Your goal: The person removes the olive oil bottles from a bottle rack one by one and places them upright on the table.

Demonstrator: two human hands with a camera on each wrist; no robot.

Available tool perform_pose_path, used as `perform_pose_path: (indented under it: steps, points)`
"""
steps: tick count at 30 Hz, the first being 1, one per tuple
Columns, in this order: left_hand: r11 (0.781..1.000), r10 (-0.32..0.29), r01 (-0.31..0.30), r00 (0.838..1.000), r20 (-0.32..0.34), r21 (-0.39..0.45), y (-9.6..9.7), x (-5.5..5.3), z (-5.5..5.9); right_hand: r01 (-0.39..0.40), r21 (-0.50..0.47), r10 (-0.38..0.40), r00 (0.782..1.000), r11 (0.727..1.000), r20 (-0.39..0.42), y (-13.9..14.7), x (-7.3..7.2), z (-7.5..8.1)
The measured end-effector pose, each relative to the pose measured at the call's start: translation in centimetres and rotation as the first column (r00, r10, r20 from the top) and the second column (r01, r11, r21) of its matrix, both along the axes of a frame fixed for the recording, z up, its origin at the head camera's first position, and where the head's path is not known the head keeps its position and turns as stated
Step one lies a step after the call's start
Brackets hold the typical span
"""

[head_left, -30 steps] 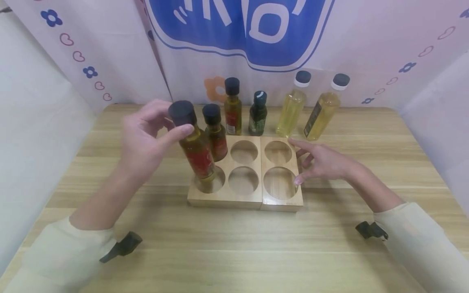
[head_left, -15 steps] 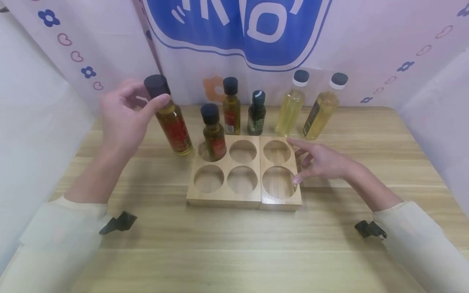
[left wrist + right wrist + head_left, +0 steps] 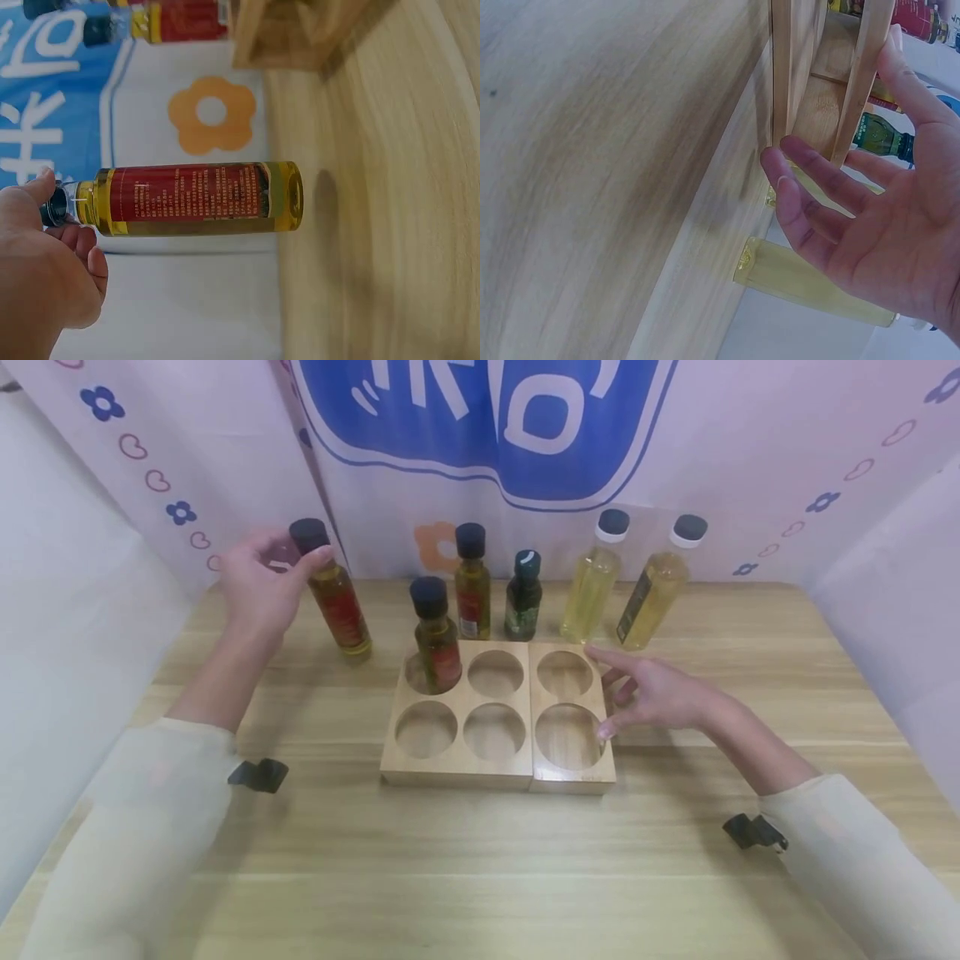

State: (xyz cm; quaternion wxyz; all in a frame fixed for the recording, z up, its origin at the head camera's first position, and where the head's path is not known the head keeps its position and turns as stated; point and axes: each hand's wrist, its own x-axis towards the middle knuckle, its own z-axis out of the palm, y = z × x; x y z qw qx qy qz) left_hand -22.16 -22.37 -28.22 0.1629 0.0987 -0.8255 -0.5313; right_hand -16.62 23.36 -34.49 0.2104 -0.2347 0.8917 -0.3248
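Thumb and fingers of my left hand grip the black cap of an oil bottle with a red label, left of the wooden bottle rack. In the left wrist view, the bottle's base stands a little off the tabletop, above its shadow. A smaller red-labelled bottle sits in the rack's back-left hole; the other round holes hold nothing. My right hand rests at the rack's right end, thumb near the front hole and index finger at the back corner. In the right wrist view its fingers are spread and relaxed.
Behind the rack stand another red-labelled bottle, a short dark green bottle and two pale yellow oil bottles with white-collared dark caps. A printed cloth hangs along the table's back edge.
My left hand has lifted the tall bottle away from the front-left hole and carried it left and back, past the rack. The right hand has stayed at the rack.
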Motion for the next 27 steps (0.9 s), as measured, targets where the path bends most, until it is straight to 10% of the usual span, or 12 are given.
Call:
perform_pose_path:
  steps: [27]
  points:
    - [0.996, 0.082, -0.084, 0.996, 0.047, 0.033, -2.5, -2.2, -2.1, 0.016, 0.007, -0.016, 1.0, 1.0, -0.003, 0.1, -0.1, -0.4]
